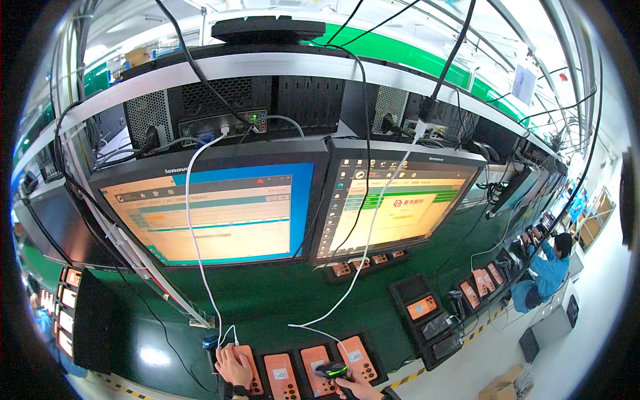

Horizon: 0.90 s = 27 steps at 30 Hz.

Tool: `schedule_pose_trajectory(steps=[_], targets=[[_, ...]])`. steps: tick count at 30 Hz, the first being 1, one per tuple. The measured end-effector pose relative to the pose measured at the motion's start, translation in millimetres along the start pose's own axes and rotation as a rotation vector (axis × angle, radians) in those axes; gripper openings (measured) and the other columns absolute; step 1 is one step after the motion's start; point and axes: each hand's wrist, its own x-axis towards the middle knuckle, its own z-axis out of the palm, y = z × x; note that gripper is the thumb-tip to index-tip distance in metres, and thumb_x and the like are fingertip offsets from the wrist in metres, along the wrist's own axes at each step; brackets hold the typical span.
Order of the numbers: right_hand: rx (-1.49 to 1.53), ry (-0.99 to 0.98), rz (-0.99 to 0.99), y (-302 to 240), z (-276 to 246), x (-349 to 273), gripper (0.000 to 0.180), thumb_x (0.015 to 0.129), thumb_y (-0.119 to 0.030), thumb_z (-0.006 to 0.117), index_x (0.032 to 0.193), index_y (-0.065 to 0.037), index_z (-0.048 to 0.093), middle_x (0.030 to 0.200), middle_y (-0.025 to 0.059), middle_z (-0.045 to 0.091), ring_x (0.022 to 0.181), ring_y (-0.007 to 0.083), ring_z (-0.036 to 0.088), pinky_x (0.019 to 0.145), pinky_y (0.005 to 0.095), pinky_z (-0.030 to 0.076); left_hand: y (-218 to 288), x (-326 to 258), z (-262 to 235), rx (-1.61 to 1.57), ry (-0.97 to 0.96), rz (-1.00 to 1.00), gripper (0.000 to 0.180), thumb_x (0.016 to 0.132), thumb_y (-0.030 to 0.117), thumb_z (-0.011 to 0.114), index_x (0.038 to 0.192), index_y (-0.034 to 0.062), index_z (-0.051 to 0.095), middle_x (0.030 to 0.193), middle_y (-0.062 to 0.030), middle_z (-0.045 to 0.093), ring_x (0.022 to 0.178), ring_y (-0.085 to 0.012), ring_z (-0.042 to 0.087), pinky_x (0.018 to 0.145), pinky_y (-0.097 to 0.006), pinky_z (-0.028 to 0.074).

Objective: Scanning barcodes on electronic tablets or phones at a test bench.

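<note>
My left hand [233, 368] is over the left side of an orange phone [250, 357], its fingers closed on the edge. Close to its fingertips is the end of a white cable [217, 313]. In my right hand [360, 388] is a black handheld barcode scanner [332, 370] with a green light, held over another orange phone [313, 357] and partly covering it. Between my hands lies a labelled orange phone [281, 375], and one more orange phone [359, 357] lies to the right. These phones lie back up in black trays, camera lenses showing.
Two lit monitors [220, 213] [400, 207] stand behind the green bench [267, 300]. White and black cables hang across. A black tray [417, 313] with an orange phone stands right. Farther right, a person in blue [550, 270] sits by more phones. Computer cases [307, 103] fill the shelf above.
</note>
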Motion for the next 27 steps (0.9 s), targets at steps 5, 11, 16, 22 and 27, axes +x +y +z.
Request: schedule_pose_trajectory(steps=[5,11,16,22,27], targets=[[-0.012,-0.007,-0.018,1,-3,0,0.017,0.093,-0.021,0.059,0.106,-0.01,0.056,0.068,0.0001,0.056,0.057,0.0095,0.053,0.048,0.024,0.044,-2,-1,1,-0.016,-0.001,0.015,0.039,0.078,0.017,0.057,0.115,0.0038,0.054,0.112,-0.0132,0.056,0.123,-0.0352,0.043,0.093,-0.046,0.034],[-0.11,0.192,-0.232,-51,-34,12,0.014,0.091,-0.009,0.059,0.099,0.0,0.052,0.084,0.0105,0.062,0.065,0.0161,0.058,0.053,0.0298,0.047,42,-45,-21,-0.238,0.086,0.107,0.056,0.072,0.017,0.064,0.122,-0.0024,0.049,0.124,-0.0221,0.051,0.127,-0.0389,0.039,0.1,-0.057,0.028],[0.087,0.358,-0.514,-89,-103,39,0.018,0.09,-0.009,0.059,0.102,-0.005,0.046,0.093,0.0113,0.064,0.059,0.019,0.06,0.049,0.0314,0.048,121,-88,-14,-0.198,-0.263,0.489,0.031,0.086,0.016,0.054,0.115,0.0057,0.06,0.118,-0.0155,0.059,0.124,-0.037,0.042,0.102,-0.057,0.03],[-0.116,0.575,-0.532,-22,-200,123,0.024,0.086,-0.015,0.066,0.089,-0.006,0.045,0.083,0.0069,0.056,0.066,0.0183,0.057,0.058,0.0323,0.046,123,-131,21,0.041,-0.549,0.618,0.055,0.085,0.021,0.052,0.137,0.0035,0.043,0.142,-0.0146,0.042,0.141,-0.0356,0.022,0.109,-0.062,0.016],[-0.632,0.673,-0.396,29,-229,180,0.041,0.078,-0.023,0.077,0.089,-0.003,0.043,0.081,0.0099,0.049,0.079,0.0229,0.051,0.072,0.0361,0.042,135,-137,29,0.152,-0.646,0.542,0.07,0.082,0.023,0.056,0.145,0.0061,0.031,0.148,-0.0162,0.032,0.143,-0.034,0.013,0.108,-0.064,0.014]])
